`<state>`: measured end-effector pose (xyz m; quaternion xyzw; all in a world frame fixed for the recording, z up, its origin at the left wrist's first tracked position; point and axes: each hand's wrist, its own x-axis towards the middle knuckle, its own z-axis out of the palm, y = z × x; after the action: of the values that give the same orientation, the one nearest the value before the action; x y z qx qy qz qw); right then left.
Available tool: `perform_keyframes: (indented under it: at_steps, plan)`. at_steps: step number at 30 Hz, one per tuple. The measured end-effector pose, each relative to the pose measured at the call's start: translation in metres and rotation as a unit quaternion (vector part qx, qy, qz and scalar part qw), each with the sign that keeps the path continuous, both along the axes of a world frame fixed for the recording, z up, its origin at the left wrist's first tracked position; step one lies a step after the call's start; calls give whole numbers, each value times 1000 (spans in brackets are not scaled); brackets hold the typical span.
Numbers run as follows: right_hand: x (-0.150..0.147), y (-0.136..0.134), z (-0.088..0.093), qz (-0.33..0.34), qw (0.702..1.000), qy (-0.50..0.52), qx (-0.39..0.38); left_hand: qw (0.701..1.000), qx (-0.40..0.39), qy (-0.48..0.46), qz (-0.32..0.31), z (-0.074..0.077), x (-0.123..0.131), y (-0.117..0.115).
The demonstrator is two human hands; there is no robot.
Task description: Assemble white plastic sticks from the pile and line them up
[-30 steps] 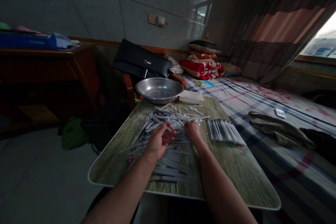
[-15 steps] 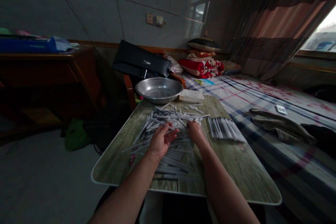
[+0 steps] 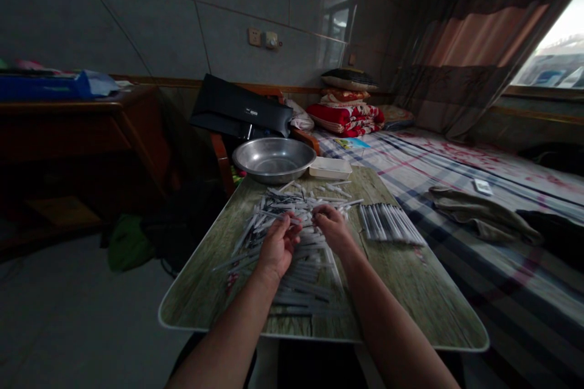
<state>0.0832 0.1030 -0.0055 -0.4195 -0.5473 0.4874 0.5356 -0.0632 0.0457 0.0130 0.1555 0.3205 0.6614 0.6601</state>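
A loose heap of thin grey-white sticks point(image 3: 292, 243) covers the middle of a small wood-patterned table point(image 3: 410, 292). My left hand point(image 3: 277, 243) lies on the heap with its fingers curled round a few sticks. My right hand point(image 3: 332, 226) rests just to the right of it, fingers bent down and pinched into the pile. A tidy row of the same sticks point(image 3: 387, 222) lies side by side on the table, to the right of my right hand.
A metal basin point(image 3: 274, 159) and a shallow white tray point(image 3: 331, 167) stand at the table's far end. A bed with a striped sheet point(image 3: 456, 194) and folded cloth point(image 3: 483, 213) runs along the right. A dark wooden desk point(image 3: 82, 134) stands at the left.
My left hand has closed its fingers on the sticks and my right hand has shifted slightly left toward it. The view has drifted a little.
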Motion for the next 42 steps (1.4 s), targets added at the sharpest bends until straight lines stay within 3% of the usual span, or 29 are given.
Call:
perform_keyframes:
  at_steps: [3,6,17,33,37,42]
  plan:
    - [-9,-8,2,79,986,143,-45,1000,-3,-6,7,-1,-1,1]
    - [-12,-14,6,121,968,209,-64,1000,-12,-15,14,0,-2,2]
    - [-17,-16,3,180,943,272,-66,999,44,23,4,-1,-1,2]
    - [-21,-15,1,125,962,238,-44,996,21,86,25,-3,-2,4]
    - [-21,-15,-1,108,980,166,-21,996,16,83,32,-3,-3,4]
    - [-17,-13,-4,67,997,-13,47,995,23,101,18,-4,-2,2]
